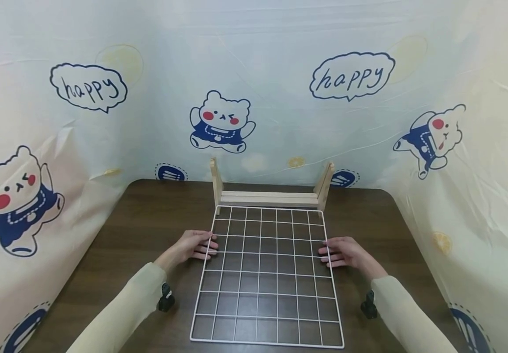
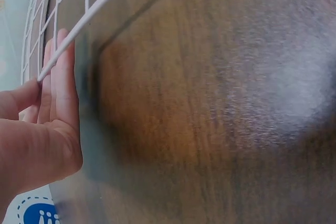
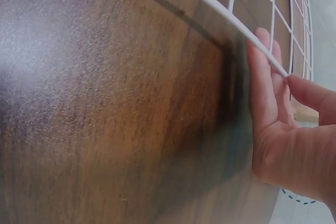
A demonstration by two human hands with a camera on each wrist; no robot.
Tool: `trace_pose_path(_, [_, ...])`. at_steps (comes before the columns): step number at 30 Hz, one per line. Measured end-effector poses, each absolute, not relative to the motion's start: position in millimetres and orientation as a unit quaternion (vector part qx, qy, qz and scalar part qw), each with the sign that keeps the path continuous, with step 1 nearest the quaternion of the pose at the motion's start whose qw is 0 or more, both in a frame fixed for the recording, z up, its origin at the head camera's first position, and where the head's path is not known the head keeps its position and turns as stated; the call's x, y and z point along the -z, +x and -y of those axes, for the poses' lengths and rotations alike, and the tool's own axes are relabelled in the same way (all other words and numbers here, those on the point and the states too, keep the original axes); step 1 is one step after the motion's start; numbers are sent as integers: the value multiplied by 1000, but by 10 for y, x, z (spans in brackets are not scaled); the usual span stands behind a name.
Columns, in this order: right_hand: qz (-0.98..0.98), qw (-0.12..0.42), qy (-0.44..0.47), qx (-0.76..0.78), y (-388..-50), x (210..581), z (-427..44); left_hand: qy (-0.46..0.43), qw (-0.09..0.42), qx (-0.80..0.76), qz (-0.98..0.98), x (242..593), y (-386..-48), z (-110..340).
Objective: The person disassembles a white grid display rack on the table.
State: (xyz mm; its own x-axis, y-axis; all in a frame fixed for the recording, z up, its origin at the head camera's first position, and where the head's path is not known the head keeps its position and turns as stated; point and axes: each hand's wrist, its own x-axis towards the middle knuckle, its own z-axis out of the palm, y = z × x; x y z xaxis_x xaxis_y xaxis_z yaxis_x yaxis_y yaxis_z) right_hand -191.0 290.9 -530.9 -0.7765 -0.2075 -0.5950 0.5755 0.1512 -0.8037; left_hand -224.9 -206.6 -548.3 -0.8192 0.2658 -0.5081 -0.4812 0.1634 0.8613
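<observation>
Thumb and fingers of the left hand are pinching the left rim wire of a white wire grid panel, the thumb bearing on the wire while the fingers are stretching beneath it. The right hand is mirroring this on the opposite rim. Pinching at matching spots is probably sharing the weight evenly and keeping the panel from tipping sideways; shadows in both wrist views are suggesting that the rims are hovering above the table. The panel is spanning the table's middle, its far rim facing the far edge. Just beyond it, near the middle of that edge, a pale wooden stand is standing on two spreading uprights, with slats bridging them, presumably for stiffness. Whether panel and stand are touching cannot be told.

Slender rods are crossing into a lattice inside a thicker rim, its corners gently rounded. The dark brown tabletop is showing streaky grain and catching a soft glare. Behind the far edge, a creased, pale cloth is hanging, bearing printed bears and "happy" bubbles.
</observation>
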Motion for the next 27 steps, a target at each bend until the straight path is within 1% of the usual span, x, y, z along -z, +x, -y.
trace_pose_path(6, [-692,303,140,641,-1909,5317,-2931,-72,295,-646,-700,5519,-2204,2036])
trace_pose_path(22, [-697,288,165,636,-1859,5397,-2910,-70,283,-644,-708,5596,-2167,2029])
trace_pose_path(27, [-701,287,160,633,-1841,5420,-2915,-73,283,-643,-708,5612,-2160,2014])
